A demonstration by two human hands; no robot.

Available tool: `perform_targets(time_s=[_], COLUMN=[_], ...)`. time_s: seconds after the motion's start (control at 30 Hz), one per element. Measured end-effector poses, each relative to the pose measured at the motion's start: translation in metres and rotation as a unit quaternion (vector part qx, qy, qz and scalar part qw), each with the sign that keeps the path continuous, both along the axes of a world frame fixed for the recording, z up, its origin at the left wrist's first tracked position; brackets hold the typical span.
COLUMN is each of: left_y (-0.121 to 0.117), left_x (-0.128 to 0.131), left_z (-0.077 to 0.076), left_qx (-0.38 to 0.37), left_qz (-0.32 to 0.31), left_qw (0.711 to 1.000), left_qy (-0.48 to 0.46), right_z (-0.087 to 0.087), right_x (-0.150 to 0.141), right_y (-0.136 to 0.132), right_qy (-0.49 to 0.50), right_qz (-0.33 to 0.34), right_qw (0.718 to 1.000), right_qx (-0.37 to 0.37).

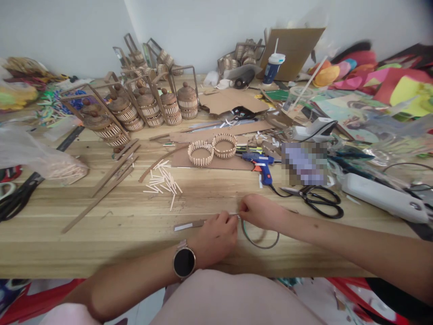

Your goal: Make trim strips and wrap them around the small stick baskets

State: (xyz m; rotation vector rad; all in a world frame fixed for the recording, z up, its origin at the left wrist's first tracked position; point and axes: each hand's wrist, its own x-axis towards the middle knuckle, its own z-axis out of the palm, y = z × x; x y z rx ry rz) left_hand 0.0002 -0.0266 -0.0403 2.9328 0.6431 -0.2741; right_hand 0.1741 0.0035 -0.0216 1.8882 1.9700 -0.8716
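My left hand [221, 232], with a watch on its wrist, rests near the table's front edge. Its fingers are closed together on a brown cardboard strip [199, 223], whose left end shows a white patch. My right hand [255, 210] is closed in a pinch right beside it, at the strip's right part. Below the right hand a narrow strip curls into a loop [262, 247]; whether it is the same strip cannot be told. The right fingertips are partly hidden. Ahead lie loose wooden sticks [164, 180] and two rings of upright sticks [200, 153] [224, 146].
A blue glue gun [264, 164] and black scissors [320, 198] lie ahead to the right, near a white power strip [384, 196]. Several lidded stick baskets [147, 108] stand back left. Long brown strips [101, 194] lie left. A cup [273, 70] stands behind.
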Motion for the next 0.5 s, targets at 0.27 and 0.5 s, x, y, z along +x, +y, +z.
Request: perform_targets(time_s=[0.27,0.5], left_y=[0.001,0.000], left_x=[0.001,0.003], left_z=[0.008,0.007], left_qx=[-0.029,-0.018], left_qz=[0.015,0.005], left_qw=[0.999,1.000], left_qy=[0.018,0.019], right_z=[0.004,0.011], right_x=[0.018,0.031], right_y=[-0.003,-0.008], right_qy=[0.166,0.242], right_qz=[-0.067,-0.138], right_qw=[0.982,0.954], right_qx=[-0.053,-0.110])
